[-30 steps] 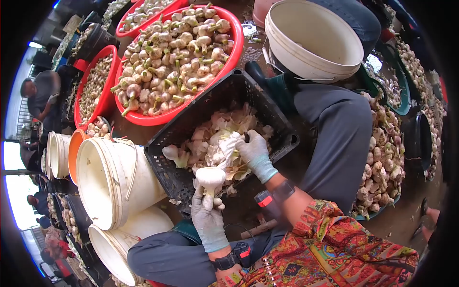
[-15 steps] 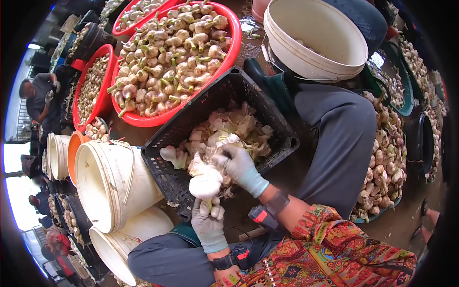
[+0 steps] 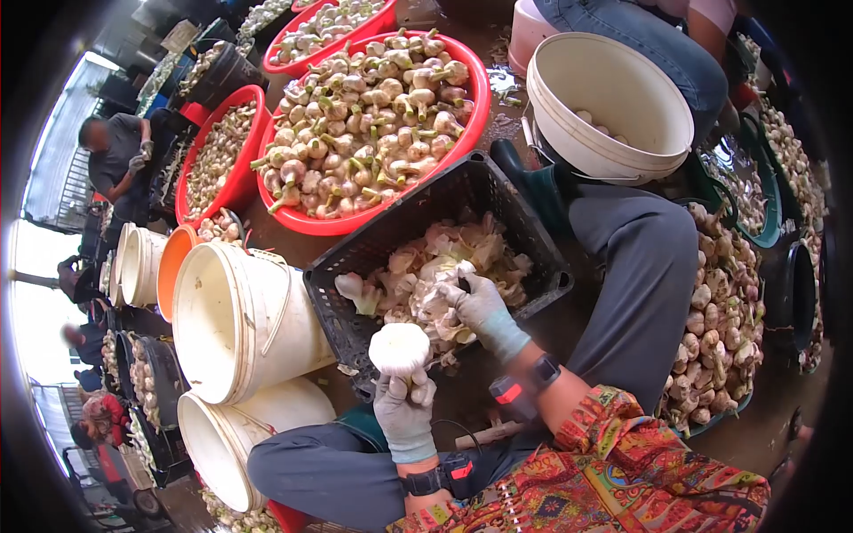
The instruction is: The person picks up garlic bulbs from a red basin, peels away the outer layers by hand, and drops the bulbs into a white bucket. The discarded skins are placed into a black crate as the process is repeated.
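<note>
My left hand (image 3: 405, 413), in a pale glove, is closed around the lower end of a garlic bulb (image 3: 399, 348). The bulb is white and smooth, held upright at the crate's near corner. To its right, my right hand (image 3: 487, 313), gloved too, hangs over the black plastic crate (image 3: 355, 282) with bent fingers pinching a pale piece of garlic skin (image 3: 442, 286). Beneath those fingers lies a heap of loose papery skins (image 3: 480, 249), which blends with the piece at the fingertips.
A red tub (image 3: 484, 89) heaped with garlic stands beyond the crate. White buckets (image 3: 298, 320) are at the left, and another white bucket (image 3: 622, 164) holds a few bulbs. Unpeeled garlic (image 3: 711, 329) is piled right of my knee. Another person's leg (image 3: 640, 53) is at the top.
My right hand has drawn away from the bulb, off to the right over the skins. The loose skin flap on the bulb is gone. The view has shifted, so everything sits farther right.
</note>
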